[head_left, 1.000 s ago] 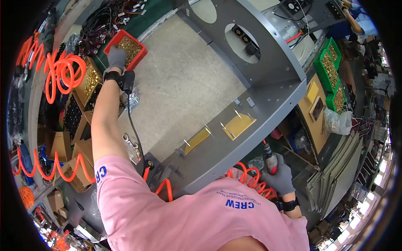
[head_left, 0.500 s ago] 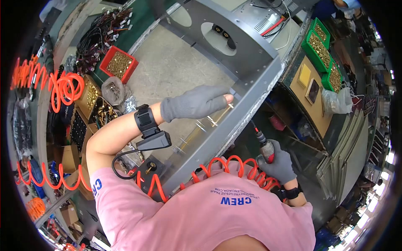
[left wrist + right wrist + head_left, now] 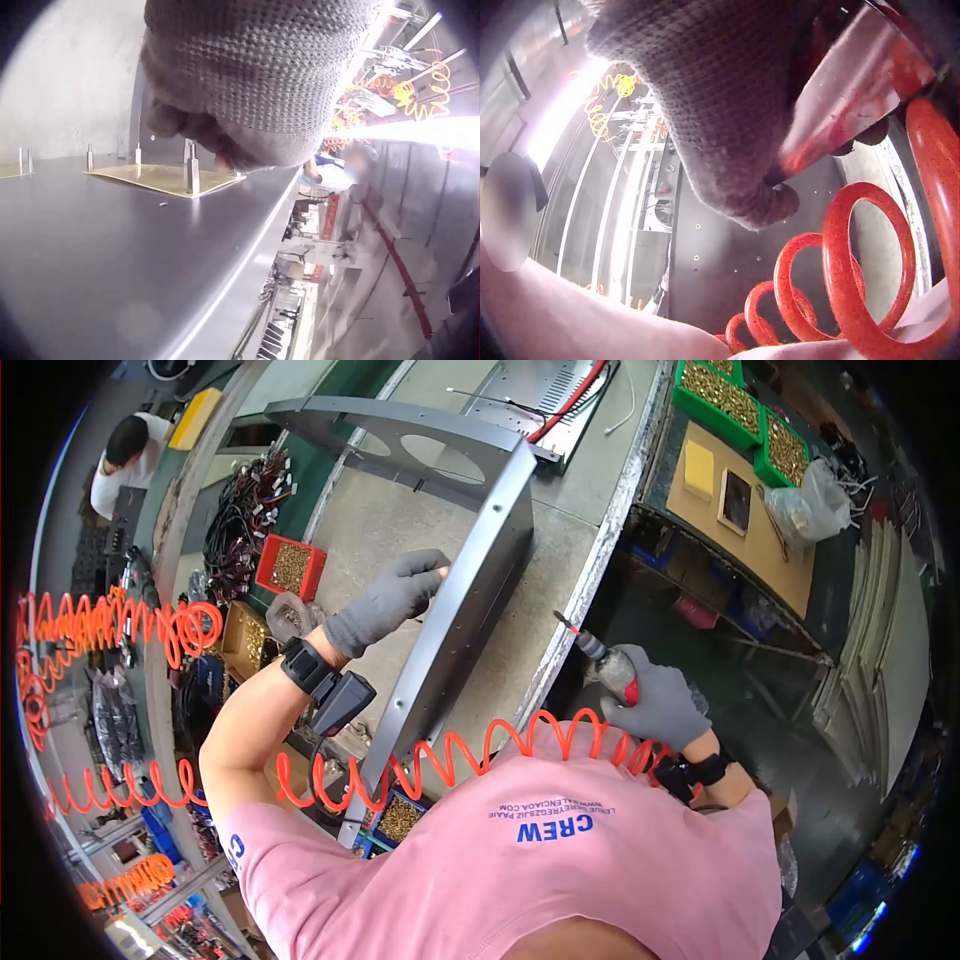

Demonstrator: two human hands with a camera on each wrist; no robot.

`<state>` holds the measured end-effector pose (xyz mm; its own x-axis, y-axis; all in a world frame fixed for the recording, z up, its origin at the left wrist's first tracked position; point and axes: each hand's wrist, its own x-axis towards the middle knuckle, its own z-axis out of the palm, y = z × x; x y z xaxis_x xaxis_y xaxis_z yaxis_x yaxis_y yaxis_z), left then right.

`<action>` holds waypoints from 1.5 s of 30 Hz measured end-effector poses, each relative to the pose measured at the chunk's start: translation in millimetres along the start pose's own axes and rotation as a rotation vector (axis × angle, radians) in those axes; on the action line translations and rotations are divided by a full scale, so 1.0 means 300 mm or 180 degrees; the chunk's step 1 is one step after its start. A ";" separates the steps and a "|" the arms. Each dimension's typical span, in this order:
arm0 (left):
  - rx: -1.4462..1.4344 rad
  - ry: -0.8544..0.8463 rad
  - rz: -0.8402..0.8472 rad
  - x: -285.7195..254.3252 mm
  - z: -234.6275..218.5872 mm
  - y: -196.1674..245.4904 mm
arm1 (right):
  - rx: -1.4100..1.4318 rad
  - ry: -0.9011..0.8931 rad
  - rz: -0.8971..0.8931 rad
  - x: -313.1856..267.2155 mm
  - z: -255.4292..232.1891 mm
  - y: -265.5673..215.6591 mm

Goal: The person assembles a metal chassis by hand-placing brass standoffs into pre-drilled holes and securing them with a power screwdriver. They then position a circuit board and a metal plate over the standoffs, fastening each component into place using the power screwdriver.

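Observation:
A grey metal panel (image 3: 455,610) with a large oval opening at its far end stands tilted on the bench. My gloved left hand (image 3: 392,598) is on its inner side, fingertips right at the upper edge. In the left wrist view, the curled fingers overlap the edge and a bare fingertip shows behind a metal standoff (image 3: 193,169) on a yellow plate (image 3: 161,178). Exactly where the fingers grip is hidden. My gloved right hand (image 3: 660,698) holds an air screwdriver (image 3: 608,665), its bit pointing toward the bench edge, apart from the panel.
A red coiled hose (image 3: 470,755) crosses in front of the body. A red bin (image 3: 290,566) of brass parts sits at the left, near bundled wires (image 3: 245,520). Green bins (image 3: 718,400) of brass parts, a yellow block (image 3: 699,468) and a plastic bag (image 3: 803,510) lie at the right.
My left hand has left the red bin and come to the panel. The panel has been tilted up onto its side. My right hand has risen slightly with the screwdriver.

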<state>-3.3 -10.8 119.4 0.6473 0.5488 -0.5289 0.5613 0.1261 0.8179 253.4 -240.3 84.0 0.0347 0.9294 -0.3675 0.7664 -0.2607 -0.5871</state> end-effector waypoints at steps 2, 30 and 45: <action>-0.0427 0.0137 -0.0373 -0.004 0.004 0.008 | 0.0095 0.0091 -0.0161 0.009 0.017 0.005; -0.1585 -0.1139 0.0627 0.306 0.617 0.483 | 0.0912 0.1789 0.0535 -0.283 -0.167 0.211; -0.2464 -0.1403 0.0148 0.406 0.882 0.471 | 0.0688 0.1700 0.0587 -0.312 -0.196 0.362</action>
<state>291.3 -144.7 110.5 0.8899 0.2196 -0.3998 0.1273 0.7221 0.6800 371.1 -340.2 97.2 0.5146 0.8519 -0.0972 0.5712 -0.4251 -0.7021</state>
